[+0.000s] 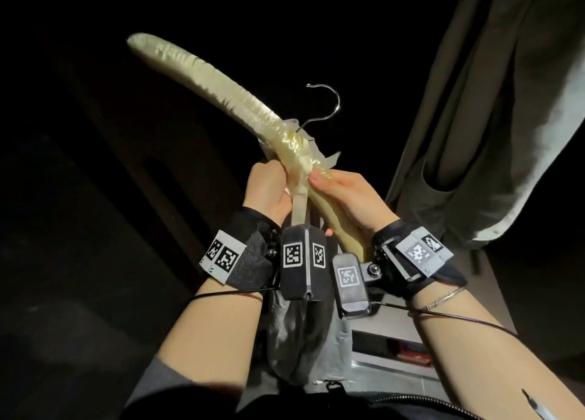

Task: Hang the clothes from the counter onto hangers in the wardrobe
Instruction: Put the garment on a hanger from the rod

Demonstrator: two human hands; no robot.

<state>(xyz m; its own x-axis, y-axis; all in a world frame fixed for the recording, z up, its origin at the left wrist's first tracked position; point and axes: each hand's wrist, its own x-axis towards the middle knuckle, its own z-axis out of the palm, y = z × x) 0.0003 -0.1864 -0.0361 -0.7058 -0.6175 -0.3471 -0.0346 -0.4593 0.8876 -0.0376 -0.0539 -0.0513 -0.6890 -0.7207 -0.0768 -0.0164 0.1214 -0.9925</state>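
While the wardrobe is too dark to make out much, the head view shows where things stand: a padded cream hanger is held up in front of the person, hook free and not on any rail I can see. Left hand has its fingers curled around the hanger's middle, and right hand pinches the satin there with thumb and fingers. A pale strap hangs down from that spot to a greyish garment below the wrists. One dark green piece already hangs on the right. So I'd guess it's mid-job: this item is being fitted, hooking it up still left
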